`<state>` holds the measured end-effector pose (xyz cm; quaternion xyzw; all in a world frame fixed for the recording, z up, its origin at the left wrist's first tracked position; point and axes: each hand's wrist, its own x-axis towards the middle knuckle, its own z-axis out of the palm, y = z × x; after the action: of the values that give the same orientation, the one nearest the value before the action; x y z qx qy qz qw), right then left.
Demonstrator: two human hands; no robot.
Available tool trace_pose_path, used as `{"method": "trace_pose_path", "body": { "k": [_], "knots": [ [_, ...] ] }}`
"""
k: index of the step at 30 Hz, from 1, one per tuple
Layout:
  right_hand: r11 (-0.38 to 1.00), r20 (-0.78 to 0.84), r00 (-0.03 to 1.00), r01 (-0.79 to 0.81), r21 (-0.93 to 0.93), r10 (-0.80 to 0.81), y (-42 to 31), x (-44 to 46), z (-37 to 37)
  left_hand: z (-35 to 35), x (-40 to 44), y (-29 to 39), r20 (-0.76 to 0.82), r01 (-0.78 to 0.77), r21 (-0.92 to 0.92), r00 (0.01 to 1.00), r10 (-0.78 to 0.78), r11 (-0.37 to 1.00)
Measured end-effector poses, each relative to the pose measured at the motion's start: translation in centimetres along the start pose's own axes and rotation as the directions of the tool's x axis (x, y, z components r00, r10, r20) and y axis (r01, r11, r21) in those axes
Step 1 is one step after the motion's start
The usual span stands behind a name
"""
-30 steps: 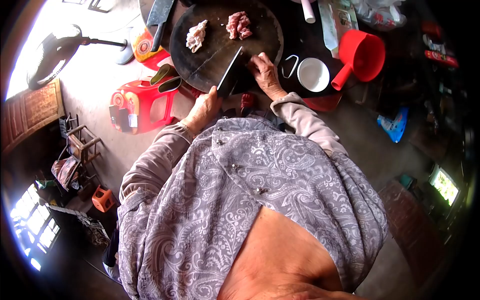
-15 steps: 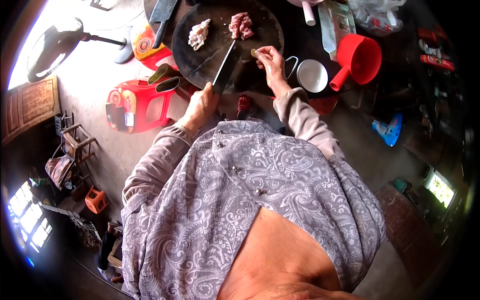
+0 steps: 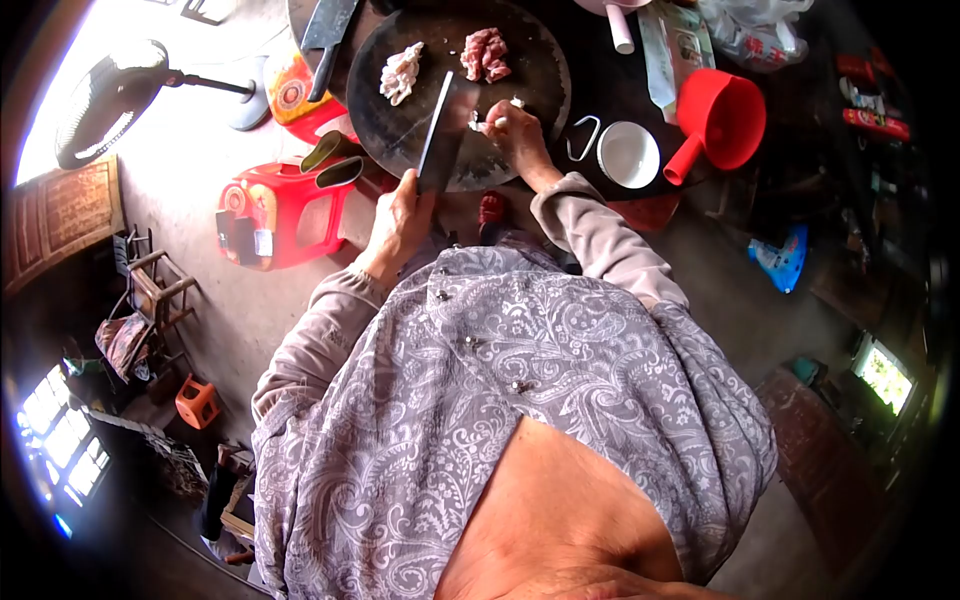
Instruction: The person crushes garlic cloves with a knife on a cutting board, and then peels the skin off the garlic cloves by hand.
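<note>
A kitchen knife with a broad blade (image 3: 450, 125) is in my left hand (image 3: 396, 225), fingers wrapped round its handle. The blade points away from me, over the round chopping board (image 3: 385, 130). My right hand (image 3: 518, 138) is closed just right of the blade, low over the board, and pinches a small whitish piece (image 3: 475, 122) whose kind I cannot make out. Another pale bit (image 3: 517, 102) shows behind the fingers. Farther back on the board lie a heap of pale, fatty meat (image 3: 402, 73) and a heap of red raw meat (image 3: 486, 55).
Right of the board stand a white cup (image 3: 628, 155), a white hook-like handle (image 3: 583, 139) and a red ladle-like scoop (image 3: 720, 120). A cleaver (image 3: 326, 40) lies at the board's left. Red plastic stools (image 3: 290, 215) and a fan (image 3: 110, 103) stand on the left.
My right hand has moved left and closer to the knife, its fingers curling in. The knife has shifted slightly left and is more upright in view. The meat heaps stay put.
</note>
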<state>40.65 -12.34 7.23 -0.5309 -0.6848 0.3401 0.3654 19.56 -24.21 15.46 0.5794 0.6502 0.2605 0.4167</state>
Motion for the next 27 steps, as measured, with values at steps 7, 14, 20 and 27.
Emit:
{"method": "trace_pose_path", "body": {
  "k": [7, 14, 20, 27],
  "knots": [
    [0.352, 0.429, 0.838, -0.534, 0.769, 0.336, 1.5, -1.6, -4.4, -1.5, -0.4, 0.0, 0.12, 0.162, -0.058, 0.981, -0.154, 0.985],
    [0.449, 0.318, 0.881, -0.455, 0.769, 0.349, -1.3, -2.0, -5.7, 1.0, 0.3, -3.3, 0.152, 0.03, 0.007, 0.988, -0.03, 1.0],
    [0.291, 0.377, 0.871, -0.467, 0.835, 0.316, -1.0, -2.3, -5.7, -1.2, -0.2, 0.0, 0.036, -0.025, -0.104, 0.999, 0.029, 0.994],
    [0.677, 0.358, 0.918, -0.372, 0.635, 0.169, -6.0, -3.7, -5.2, -0.4, 0.4, 4.8, -0.086, -0.176, -0.257, 0.984, 0.159, 0.95]
  ]
}}
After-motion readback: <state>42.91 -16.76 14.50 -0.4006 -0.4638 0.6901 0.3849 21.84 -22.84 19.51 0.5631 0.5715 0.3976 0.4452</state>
